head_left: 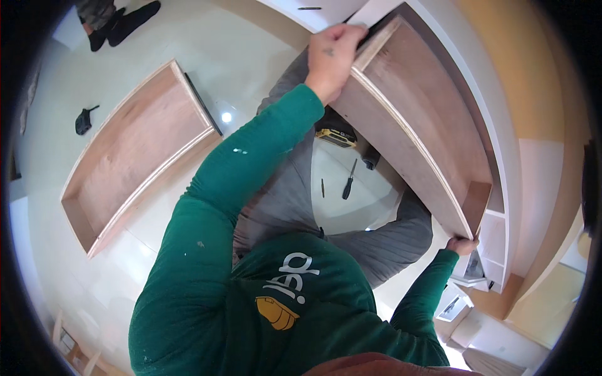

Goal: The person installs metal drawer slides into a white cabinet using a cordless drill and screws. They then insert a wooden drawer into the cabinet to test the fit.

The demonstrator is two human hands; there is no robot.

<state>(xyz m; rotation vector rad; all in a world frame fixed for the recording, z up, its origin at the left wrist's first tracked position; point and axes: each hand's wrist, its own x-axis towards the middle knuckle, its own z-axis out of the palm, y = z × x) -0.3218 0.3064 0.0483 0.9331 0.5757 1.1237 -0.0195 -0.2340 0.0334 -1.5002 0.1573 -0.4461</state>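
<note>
A shallow wooden drawer (406,153) of pinkish-brown plywood lies at a slant before me, its far long side within the opening of a white cabinet (467,66). My left hand (332,61) grips its upper left corner, fingers curled beside a dark strip. At the lower right corner, my right hand (463,245) is closed around the drawer's end; some of its fingers are hidden. On the floor between my legs are a yellow and black power tool (337,135), partly covered by the drawer, a screwdriver (349,182) and a thin bit (323,188).
A second wooden drawer (94,245) with a dark side rail rests on the tiled floor to my left. Beyond it lies a small black object (83,121). Another person's feet (122,26) in dark socks show at upper left. White shelving (495,241) stands at right.
</note>
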